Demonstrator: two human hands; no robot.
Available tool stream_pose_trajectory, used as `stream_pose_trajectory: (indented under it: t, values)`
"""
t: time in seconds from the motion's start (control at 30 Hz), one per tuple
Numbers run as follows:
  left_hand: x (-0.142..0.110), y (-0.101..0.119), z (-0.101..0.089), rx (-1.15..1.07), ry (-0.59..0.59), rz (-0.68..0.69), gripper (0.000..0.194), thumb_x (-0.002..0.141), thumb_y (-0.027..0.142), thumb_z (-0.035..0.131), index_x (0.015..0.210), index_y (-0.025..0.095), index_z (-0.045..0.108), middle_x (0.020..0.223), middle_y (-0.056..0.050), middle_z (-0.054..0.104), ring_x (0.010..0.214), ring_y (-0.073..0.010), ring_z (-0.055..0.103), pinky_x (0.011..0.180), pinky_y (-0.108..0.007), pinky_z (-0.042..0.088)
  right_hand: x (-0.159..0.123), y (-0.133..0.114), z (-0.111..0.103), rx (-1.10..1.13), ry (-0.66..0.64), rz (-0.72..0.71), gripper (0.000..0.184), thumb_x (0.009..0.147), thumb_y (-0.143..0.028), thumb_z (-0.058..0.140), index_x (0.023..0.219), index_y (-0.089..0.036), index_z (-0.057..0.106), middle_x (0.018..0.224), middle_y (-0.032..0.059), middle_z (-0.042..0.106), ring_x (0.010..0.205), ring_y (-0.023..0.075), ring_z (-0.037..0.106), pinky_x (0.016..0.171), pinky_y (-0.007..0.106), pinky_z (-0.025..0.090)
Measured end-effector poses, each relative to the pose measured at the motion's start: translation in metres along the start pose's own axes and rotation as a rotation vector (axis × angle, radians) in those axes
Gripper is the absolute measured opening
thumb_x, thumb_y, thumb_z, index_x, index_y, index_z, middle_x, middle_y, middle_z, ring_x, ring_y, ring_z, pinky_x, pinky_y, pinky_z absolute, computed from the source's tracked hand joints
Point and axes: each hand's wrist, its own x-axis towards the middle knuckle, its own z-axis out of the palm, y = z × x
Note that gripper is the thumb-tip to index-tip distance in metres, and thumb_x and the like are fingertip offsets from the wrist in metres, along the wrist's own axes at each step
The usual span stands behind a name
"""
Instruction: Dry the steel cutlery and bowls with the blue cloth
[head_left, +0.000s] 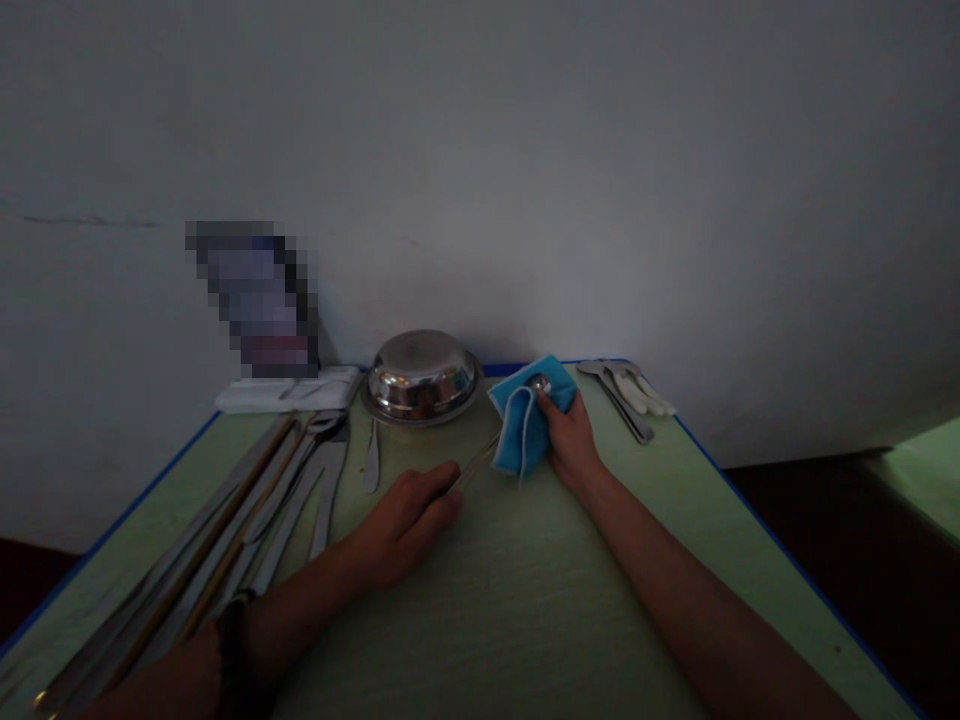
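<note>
Arms (660, 580) reach forward — left fingers (439, 480) pinching spoon handle (477, 464), right fingers (555, 412) gripping blue cloth (525, 435).

On my table (525, 610), utensils (237, 500) lie left of the bowl (424, 375) and nearer me, my left hand (409, 522) before it, my right hand (571, 440), cloth (514, 430) and a spoon's head (538, 382) to its right, cutlery (622, 408) farther right, the wall (480, 180) behind.
</note>
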Motion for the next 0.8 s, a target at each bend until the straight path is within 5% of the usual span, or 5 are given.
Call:
stream_pose_trajectory:
  t: [0.4, 0.6, 0.8]
  values:
    - [-0.0028, -0.0041, -0.0012, 0.058, -0.056, 0.039, 0.022, 0.086, 0.030, 0.031, 0.072, 0.020, 0.043, 0.065, 0.001, 0.051, 0.063, -0.0144, 0.050, 0.061, -0.026, 0.039, -0.0018, -0.0055, -0.0001, -0.002, -0.032, 0.050, 0.033, 0.070, -0.049, 0.061, 0.090, -0.022, 0.063, 0.086, -0.0007, 0.069, 0.081, 0.0140, 0.062, 0.080, 0.029, 0.047]
    - [0.0012, -0.0064, 0.0012, -0.109, -0.055, -0.013, 0.025, 0.086, 0.029, 0.029, 0.068, 0.020, 0.043, 0.058, 0.004, 0.049, 0.054, -0.0125, 0.049, 0.054, -0.024, 0.038, -0.0042, -0.0074, 0.0043, 0.053, 0.004, 0.111, 0.045, 0.070, -0.061, 0.052, 0.091, -0.024, 0.063, 0.090, -0.0006, 0.069, 0.086, 0.0171, 0.062, 0.081, 0.032, 0.048]
    - [0.0019, -0.0072, 0.0041, -0.137, -0.013, -0.057, 0.024, 0.086, 0.028, 0.032, 0.069, 0.020, 0.046, 0.058, 0.004, 0.050, 0.055, -0.0131, 0.050, 0.056, -0.025, 0.040, -0.0060, -0.0092, 0.0034, 0.118, -0.152, 0.143, 0.042, 0.060, -0.038, 0.071, 0.098, -0.024, 0.059, 0.088, -0.0027, 0.069, 0.081, 0.0171, 0.063, 0.079, 0.032, 0.049]
